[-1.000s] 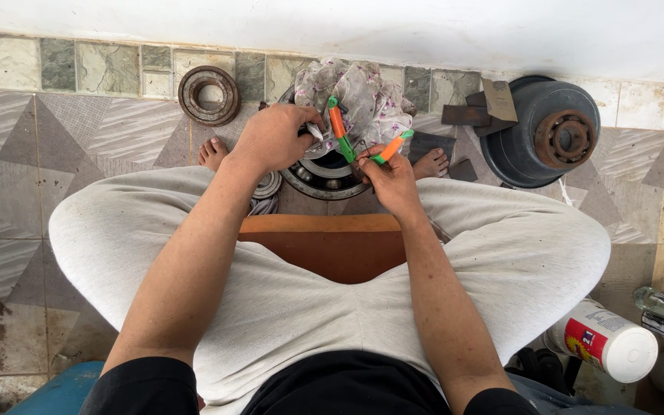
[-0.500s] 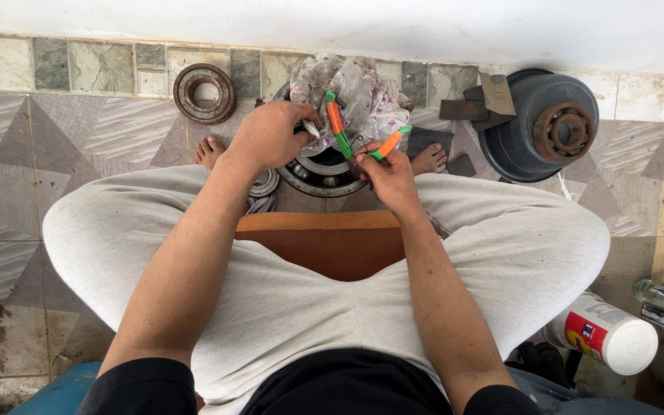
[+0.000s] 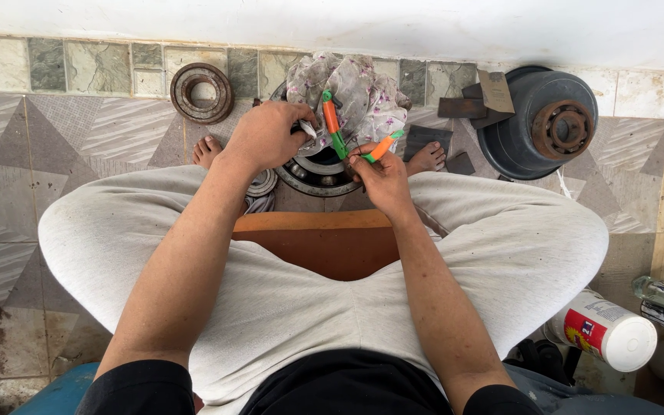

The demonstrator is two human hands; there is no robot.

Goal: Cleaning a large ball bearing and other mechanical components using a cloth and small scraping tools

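Two hands work over a round metal bearing [image 3: 318, 173]: right hand [image 3: 378, 178] grips orange-and-green-handled pliers [image 3: 347, 138], left hand [image 3: 267, 137] at ten o'clock pinches a floral cloth [image 3: 351, 96].

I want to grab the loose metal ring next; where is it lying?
In the head view, the rusty metal ring lies flat on the tiled floor at upper left, by the wall, beyond the left hand and left of the flowered cloth.
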